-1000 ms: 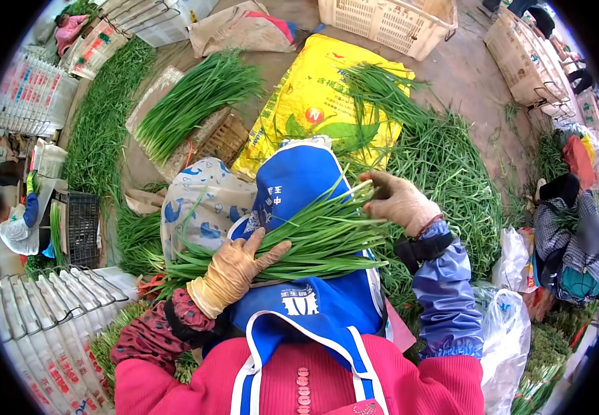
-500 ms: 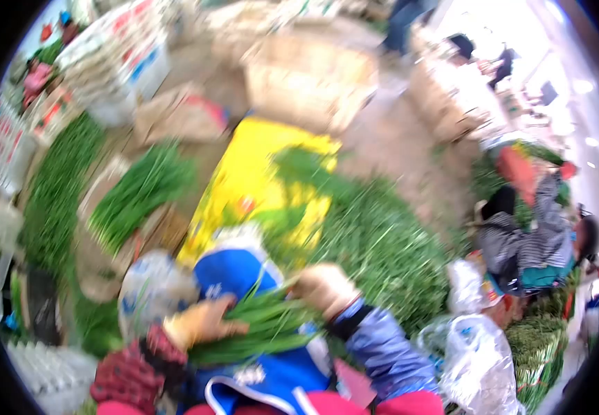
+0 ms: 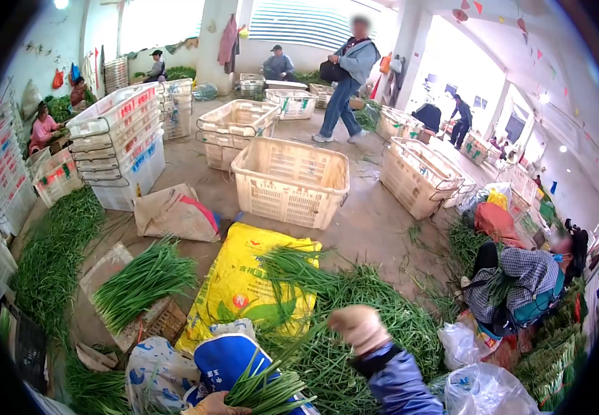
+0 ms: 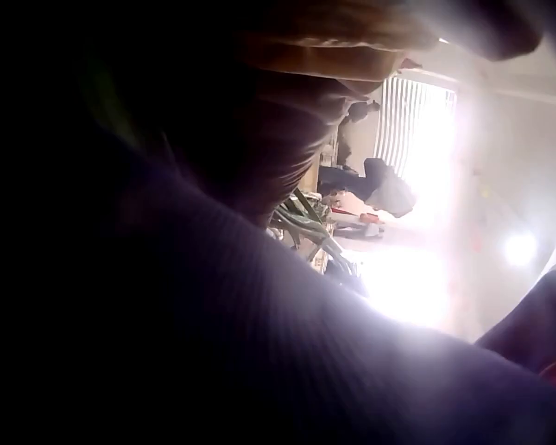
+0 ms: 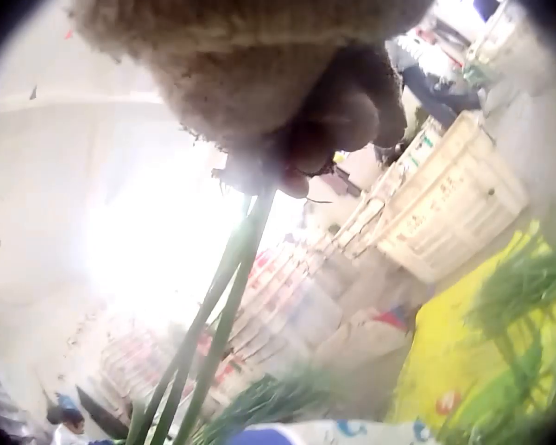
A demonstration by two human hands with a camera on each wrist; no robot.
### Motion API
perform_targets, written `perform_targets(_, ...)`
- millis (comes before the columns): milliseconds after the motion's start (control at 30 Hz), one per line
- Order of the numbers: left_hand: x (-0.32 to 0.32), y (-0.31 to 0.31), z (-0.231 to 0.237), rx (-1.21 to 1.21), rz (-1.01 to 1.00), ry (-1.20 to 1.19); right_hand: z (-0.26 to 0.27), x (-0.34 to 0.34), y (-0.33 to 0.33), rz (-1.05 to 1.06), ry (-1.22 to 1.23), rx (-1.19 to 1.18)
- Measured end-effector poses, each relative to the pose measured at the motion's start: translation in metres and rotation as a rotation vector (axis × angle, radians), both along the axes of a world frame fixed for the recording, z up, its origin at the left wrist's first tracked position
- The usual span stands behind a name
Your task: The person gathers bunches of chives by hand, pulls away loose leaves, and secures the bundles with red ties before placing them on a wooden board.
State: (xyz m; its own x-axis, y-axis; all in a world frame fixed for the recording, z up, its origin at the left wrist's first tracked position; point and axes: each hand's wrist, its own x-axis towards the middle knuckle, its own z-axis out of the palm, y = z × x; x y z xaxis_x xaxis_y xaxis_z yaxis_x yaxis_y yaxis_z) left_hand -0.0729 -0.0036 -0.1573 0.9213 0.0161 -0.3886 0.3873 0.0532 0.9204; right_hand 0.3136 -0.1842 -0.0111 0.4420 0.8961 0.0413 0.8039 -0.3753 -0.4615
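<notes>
At the bottom of the head view, my gloved left hand [image 3: 218,404] grips a bunch of long green chives [image 3: 271,389] over the blue apron [image 3: 227,363]. Only part of that hand shows; its wrist view is dark, with a few green leaves [image 4: 301,221] beyond the glove. My gloved right hand [image 3: 360,329] is raised to the right of the bunch, over a big loose heap of chives [image 3: 382,304]. The right wrist view shows its curled fingers pinching a few chive stalks [image 5: 224,315], which hang down.
Ahead lies a yellow sack [image 3: 244,266] with chives on it. Left of it, a neat bundle [image 3: 143,283] rests on a board beside a brown basket [image 3: 157,321]. Plastic crates [image 3: 289,183] stand beyond. A person walks [image 3: 344,83] at the back; another sits [image 3: 521,283] at right.
The head view has tilted up, showing more of the room. My right hand has drawn away from the bunch to the right, while the left stays at the bunch.
</notes>
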Motion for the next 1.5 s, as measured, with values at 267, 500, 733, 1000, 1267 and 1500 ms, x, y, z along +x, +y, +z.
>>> perform_targets(267, 0.002, -0.008, 0.052, -0.324, 0.277, 0.137, -0.012, 0.127, -0.117, -0.733, 0.036, 0.483)
perform_targets(500, 0.003, -0.008, 0.060, -0.431, 0.401, 0.304, -0.032, -0.065, -0.060, -0.193, 0.653, -0.146)
perform_targets(733, -0.002, -0.020, 0.065, -0.514, 0.526, 0.288, -0.080, -0.090, -0.012, -0.439, 1.197, -0.104)
perform_targets(1000, 0.000, -0.020, 0.063, -0.310, 0.437, 0.271, -0.026, -0.106, 0.039, 0.151, 0.521, -0.320)
perform_targets(1267, 0.001, -0.012, 0.068, -0.646, 0.541, 0.293, -0.048, -0.108, 0.046, 0.314, 0.319, 0.027)
perform_targets(1500, 0.002, -0.018, 0.063, -0.319, 0.412, 0.233, -0.050, -0.105, 0.049, 0.028, 0.135, 0.045)
